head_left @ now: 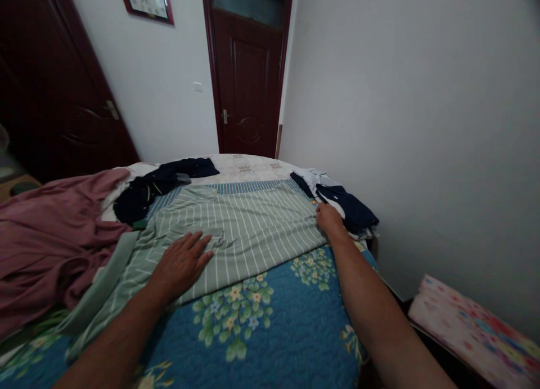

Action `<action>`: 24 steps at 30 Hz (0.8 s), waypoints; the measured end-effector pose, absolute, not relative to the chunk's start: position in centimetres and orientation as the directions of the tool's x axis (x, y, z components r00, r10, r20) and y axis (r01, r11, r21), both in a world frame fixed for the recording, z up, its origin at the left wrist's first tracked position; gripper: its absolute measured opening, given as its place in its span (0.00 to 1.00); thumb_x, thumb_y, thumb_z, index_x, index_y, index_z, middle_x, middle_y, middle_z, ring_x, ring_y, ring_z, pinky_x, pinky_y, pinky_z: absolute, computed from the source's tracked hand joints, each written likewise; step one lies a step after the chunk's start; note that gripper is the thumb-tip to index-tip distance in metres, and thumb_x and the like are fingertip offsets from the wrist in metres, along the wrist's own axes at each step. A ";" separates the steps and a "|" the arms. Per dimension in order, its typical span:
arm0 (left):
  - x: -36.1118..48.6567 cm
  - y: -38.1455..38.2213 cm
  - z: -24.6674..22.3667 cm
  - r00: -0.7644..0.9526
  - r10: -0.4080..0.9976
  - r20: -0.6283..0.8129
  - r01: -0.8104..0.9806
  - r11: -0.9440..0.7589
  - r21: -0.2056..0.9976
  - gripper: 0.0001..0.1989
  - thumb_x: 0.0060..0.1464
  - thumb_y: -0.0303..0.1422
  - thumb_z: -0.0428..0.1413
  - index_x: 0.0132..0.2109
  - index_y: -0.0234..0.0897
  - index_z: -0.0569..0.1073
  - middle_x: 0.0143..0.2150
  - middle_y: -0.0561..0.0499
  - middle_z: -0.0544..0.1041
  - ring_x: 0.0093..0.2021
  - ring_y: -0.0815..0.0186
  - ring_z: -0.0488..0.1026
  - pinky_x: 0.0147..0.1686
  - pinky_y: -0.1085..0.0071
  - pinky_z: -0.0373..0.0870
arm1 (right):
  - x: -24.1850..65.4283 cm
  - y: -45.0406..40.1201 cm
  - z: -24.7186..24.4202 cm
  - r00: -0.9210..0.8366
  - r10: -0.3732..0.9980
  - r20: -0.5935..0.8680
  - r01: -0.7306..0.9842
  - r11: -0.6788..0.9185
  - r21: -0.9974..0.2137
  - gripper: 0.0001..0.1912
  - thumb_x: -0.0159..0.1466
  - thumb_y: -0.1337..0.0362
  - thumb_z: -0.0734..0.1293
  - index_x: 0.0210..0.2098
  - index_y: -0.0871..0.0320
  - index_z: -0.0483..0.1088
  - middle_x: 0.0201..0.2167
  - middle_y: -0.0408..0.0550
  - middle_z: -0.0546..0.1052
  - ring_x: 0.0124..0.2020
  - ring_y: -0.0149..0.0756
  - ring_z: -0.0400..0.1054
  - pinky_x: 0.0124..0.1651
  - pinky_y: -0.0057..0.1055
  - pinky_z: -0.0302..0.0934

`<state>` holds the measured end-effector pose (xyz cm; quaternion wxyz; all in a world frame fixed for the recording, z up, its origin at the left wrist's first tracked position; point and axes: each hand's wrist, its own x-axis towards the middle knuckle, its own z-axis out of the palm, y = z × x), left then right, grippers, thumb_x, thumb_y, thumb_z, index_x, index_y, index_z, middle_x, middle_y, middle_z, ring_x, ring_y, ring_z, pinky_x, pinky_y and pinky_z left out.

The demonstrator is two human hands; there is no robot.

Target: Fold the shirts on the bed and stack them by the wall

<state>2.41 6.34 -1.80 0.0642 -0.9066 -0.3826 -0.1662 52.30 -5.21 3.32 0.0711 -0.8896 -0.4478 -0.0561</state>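
A pale green shirt with white stripes [253, 226] lies spread sideways across the bed, its collar end toward the left. My left hand [183, 262] rests flat on the shirt near its middle left, fingers spread, with small creases in the cloth by the fingertips. At the far right end, my right hand [328, 217] has its fingers closed on the shirt's hem edge. Just beyond that hand sits a pile of navy and white clothes [346, 200].
Dusty pink cloth [54, 226] and dark navy garments [169, 180] lie on the left of the bed. A blue floral quilt [270, 344] covers the near side. To the right are a wall and a pink patterned box [472, 327]. Behind stands a dark red door [253, 85].
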 end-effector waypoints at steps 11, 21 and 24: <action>2.5 6.4 -1.8 0.653 0.679 0.336 0.721 -0.693 0.000 0.31 0.74 0.49 0.46 0.72 0.39 0.73 0.73 0.37 0.71 0.74 0.40 0.65 0.70 0.42 0.65 | 53.0 -4.8 2.5 0.604 0.771 0.202 0.797 -0.583 -0.159 0.19 0.72 0.68 0.63 0.56 0.58 0.81 0.55 0.60 0.81 0.56 0.45 0.76 0.58 0.33 0.64; 2.5 6.2 -1.5 0.642 0.682 0.350 0.724 -0.690 0.018 0.30 0.73 0.48 0.47 0.70 0.38 0.74 0.72 0.36 0.72 0.73 0.41 0.67 0.70 0.42 0.65 | 53.5 -5.8 3.7 0.644 0.643 0.414 0.756 -0.457 -0.468 0.26 0.69 0.70 0.58 0.60 0.62 0.79 0.57 0.58 0.82 0.59 0.44 0.74 0.66 0.34 0.61; 2.5 6.3 -1.5 0.650 0.679 0.342 0.723 -0.691 -0.002 0.30 0.72 0.48 0.46 0.70 0.38 0.73 0.72 0.35 0.72 0.72 0.39 0.67 0.69 0.42 0.66 | 54.7 -7.9 4.3 0.759 0.512 0.402 0.629 -0.419 -0.654 0.26 0.69 0.68 0.56 0.58 0.63 0.79 0.53 0.57 0.84 0.51 0.43 0.78 0.58 0.34 0.67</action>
